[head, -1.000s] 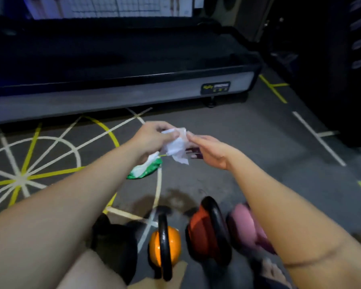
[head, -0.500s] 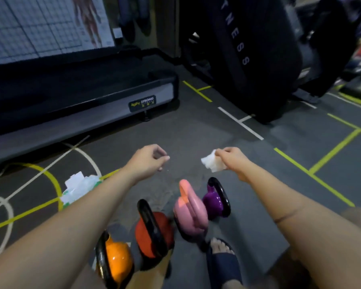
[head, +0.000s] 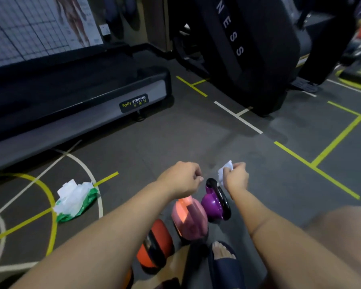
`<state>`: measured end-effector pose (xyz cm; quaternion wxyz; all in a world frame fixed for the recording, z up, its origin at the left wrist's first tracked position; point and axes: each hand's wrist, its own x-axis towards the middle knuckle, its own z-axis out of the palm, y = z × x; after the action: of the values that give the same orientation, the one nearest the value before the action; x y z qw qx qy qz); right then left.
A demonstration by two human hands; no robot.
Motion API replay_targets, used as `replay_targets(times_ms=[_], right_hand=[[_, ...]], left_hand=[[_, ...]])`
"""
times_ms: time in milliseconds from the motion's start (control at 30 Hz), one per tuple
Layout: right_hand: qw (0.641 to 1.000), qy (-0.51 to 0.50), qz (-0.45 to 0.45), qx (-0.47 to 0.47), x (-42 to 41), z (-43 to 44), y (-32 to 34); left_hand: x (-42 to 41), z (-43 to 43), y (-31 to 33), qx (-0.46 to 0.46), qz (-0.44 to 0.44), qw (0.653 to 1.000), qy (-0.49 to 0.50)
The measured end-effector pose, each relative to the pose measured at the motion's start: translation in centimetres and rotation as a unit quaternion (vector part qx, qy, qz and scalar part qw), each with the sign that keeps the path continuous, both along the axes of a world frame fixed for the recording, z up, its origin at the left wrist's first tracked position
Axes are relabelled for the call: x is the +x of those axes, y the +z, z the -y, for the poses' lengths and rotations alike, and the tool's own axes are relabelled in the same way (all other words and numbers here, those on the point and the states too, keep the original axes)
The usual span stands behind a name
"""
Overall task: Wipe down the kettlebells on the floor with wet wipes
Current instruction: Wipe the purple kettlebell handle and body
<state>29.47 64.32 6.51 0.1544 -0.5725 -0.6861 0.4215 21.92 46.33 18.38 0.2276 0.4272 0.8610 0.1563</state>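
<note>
While the right hand (head: 237, 177) pinches a wipe (head: 224, 172) (crumpled), grey floor (head: 196, 138) stretches ahead.

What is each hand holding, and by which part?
The right hand pinches the crumpled wet wipe by one end; the left hand is curled, holding nothing.

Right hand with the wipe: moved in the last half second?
Yes. The right hand and its wipe have come down toward the purple kettlebell, nearly at its handle.
</note>
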Motion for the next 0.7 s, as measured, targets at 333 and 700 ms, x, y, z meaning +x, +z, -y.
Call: replay_targets(times_ms=[333, 700], right_hand=[[0.985, 0.112, 0.129, -0.022, -2.0, 0.2, -8.7], [0.99, 0.008, 0.022, -0.142, 0.0, 1.2, -5.1]], left_hand=[[-7.1, -2.5, -5.8, -0.053, 0.016, 0.998, 0.007], [-7.9, -7.0, -5.6, -0.013, 0.097, 0.98, 0.172]])
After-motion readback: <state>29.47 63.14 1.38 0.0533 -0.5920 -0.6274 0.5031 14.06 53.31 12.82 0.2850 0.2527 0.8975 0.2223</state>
